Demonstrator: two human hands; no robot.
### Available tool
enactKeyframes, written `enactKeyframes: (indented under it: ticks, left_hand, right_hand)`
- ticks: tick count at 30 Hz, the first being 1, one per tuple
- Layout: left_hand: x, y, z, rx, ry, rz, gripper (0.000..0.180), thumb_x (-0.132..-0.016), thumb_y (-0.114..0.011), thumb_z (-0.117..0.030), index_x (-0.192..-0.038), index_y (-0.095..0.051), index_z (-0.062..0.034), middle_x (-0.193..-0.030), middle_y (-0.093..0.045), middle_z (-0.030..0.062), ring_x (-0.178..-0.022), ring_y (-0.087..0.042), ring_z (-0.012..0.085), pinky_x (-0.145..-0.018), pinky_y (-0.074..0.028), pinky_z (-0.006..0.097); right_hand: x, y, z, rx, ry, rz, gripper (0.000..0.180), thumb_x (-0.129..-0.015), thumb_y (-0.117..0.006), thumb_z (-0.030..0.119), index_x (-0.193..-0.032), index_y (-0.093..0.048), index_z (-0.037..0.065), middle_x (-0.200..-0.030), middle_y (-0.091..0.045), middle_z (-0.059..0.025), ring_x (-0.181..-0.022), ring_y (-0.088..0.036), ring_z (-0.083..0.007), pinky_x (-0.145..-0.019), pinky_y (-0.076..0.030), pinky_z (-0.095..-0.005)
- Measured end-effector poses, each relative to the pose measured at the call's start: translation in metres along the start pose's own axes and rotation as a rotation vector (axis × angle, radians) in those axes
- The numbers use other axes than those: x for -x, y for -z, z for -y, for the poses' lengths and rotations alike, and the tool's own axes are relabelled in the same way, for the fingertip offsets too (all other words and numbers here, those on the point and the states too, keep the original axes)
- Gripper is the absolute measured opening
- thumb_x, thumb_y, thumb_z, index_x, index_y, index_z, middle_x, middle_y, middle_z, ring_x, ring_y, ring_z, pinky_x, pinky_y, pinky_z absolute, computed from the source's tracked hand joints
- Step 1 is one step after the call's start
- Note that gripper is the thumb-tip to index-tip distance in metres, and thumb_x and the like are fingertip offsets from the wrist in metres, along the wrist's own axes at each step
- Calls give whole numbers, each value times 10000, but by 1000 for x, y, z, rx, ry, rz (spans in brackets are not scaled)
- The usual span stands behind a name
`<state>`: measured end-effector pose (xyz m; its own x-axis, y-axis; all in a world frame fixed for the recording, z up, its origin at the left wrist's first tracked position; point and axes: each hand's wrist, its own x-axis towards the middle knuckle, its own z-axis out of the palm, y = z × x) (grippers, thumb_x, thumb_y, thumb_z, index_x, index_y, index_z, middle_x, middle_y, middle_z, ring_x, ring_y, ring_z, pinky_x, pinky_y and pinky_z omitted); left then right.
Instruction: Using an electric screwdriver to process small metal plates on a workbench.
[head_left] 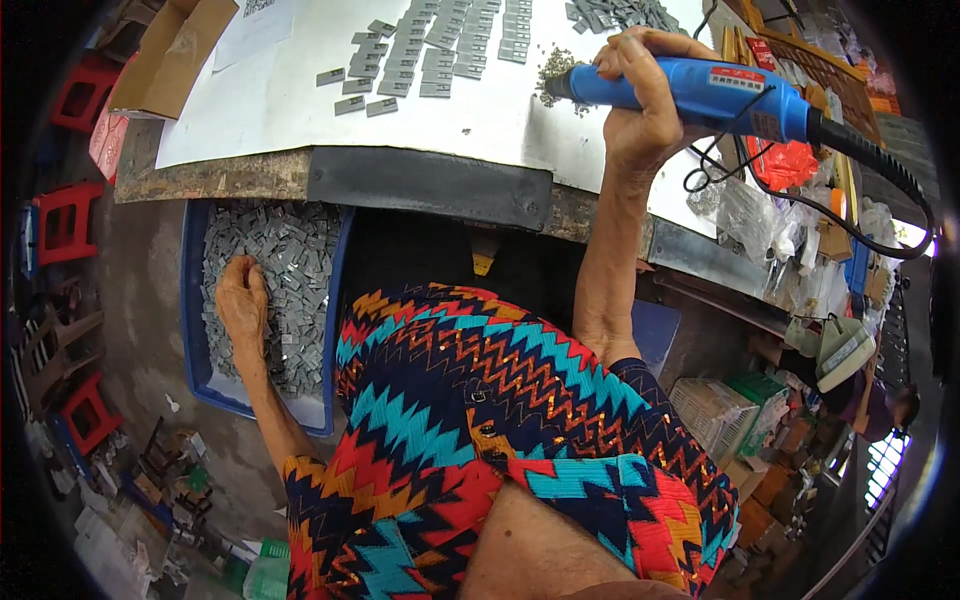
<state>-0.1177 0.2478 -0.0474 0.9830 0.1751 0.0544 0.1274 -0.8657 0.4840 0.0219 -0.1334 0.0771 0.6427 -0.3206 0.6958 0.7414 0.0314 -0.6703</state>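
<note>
My right hand (pixel 640 105) grips blue power tool (pixel 690 92) w/ tip over small screw pile (pixel 556 70) on bench. Left hand (pixel 243 300) digs, fingers curled, into grey metal pieces (pixel 290 270) in blue tray (pixel 192 330); best to grab few, keep tool steady.

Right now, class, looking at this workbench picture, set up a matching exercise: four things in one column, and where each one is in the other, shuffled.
Things:
1. blue power tool
2. blue tray
3. rows of grey metal pieces
4. red stools

Places:
A. on the floor, far left
B. laid out on the white sheet on the bench
C. in the right hand
D. under the bench edge, with the left hand in its loose grey parts

Pairs: 1-C, 2-D, 3-B, 4-A
</note>
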Motion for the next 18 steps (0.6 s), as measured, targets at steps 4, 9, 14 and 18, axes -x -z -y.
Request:
enactKeyframes:
  ticks: [4,9,14,18]
  left_hand:
    - [0,1,-14,-34,-5,-87,136,-804,-519,-77,-868,-590,20,-784,-613,175,-693,-601,304,-609,-452,349]
    - [-8,6,-86,292,-32,-145,95,-793,-567,-45,-868,-602,3,-754,-616,108,-634,-578,166,-563,-449,272]
    - [-25,-6,-177,551,-324,-145,68,-767,-592,-12,-835,-593,-4,-725,-590,87,-559,-529,138,-522,-434,254]
    - [-28,6,-218,688,-365,9,102,-770,-613,-27,-867,-604,2,-751,-607,44,-657,-554,86,-596,-441,209]
  right_hand:
    - [1,0,-3,25,9,31,183,-663,-602,-26,-831,-533,-44,-600,-564,-100,-494,-563,-163,-573,-496,-311]
    - [6,-1,12,-53,-41,-89,210,-659,-600,-41,-853,-519,-37,-656,-579,-120,-507,-568,-176,-549,-495,-298]
    - [12,-7,30,-245,-120,-142,210,-685,-577,-27,-874,-488,-47,-667,-561,-152,-504,-534,-188,-557,-470,-313]
    - [16,1,46,-312,-112,-129,199,-717,-528,-25,-907,-473,-50,-716,-565,-197,-526,-533,-202,-568,-470,-354]
